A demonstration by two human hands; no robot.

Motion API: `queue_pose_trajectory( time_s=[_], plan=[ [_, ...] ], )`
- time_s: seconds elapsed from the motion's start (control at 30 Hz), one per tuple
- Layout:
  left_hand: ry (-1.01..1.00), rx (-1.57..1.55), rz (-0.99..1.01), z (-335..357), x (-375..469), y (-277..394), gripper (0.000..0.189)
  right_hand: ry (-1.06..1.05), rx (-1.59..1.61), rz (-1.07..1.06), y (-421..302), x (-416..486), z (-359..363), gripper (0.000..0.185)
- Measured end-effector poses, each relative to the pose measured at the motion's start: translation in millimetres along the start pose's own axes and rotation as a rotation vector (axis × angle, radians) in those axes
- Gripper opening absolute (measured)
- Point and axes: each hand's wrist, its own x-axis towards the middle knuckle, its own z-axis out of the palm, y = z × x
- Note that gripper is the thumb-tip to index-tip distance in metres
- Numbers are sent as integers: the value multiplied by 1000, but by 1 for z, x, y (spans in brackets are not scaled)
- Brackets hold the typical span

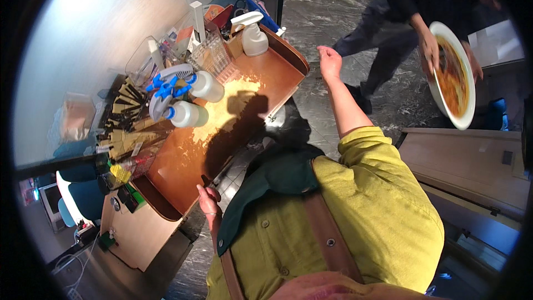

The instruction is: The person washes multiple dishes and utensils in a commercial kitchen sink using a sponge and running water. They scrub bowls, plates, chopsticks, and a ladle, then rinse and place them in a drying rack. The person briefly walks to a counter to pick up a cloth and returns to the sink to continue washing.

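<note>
My left hand point(208, 200) is beside the front edge of a brown wooden counter point(177, 171), thumb apart from the fingers. A small dark shape lies just beyond its fingertips; I cannot tell if it is a shadow. My right hand point(331, 62) hangs past the counter's right end, fingers curled, with nothing visible in it. On the counter stand two spray bottles with blue and grey heads, one spray bottle point(189, 113) in front and another spray bottle point(207, 86) behind. A white spray bottle point(255, 41) stands near the right end.
Wooden cutlery point(127, 100), a ribbed clear plastic holder point(212, 52) and other containers crowd the counter's back, against a glassy panel point(104, 21). At right, a person in dark clothes carries a large white bowl point(469, 91) of reddish-orange food. Pale cabinets point(466, 162) stand at right.
</note>
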Motion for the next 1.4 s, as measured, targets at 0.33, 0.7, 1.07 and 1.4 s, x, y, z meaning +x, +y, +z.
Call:
queue_pose_trajectory(
  time_s=[0.33,0.7,1.07,1.4],
  plan=[
    [106,-102,-135,20,54,25,68,-111,21,11,-3,91,82,16],
    [446,230,-318,123,17,75,74,-467,-261,-167,-17,202,150,24],
    [444,252,-232,221,4,101,76,-941,-729,-870,-53,223,251,21],
    [650,273,-343,281,-30,90,76,-1181,-583,-840,-31,214,344,21]
  ],
)
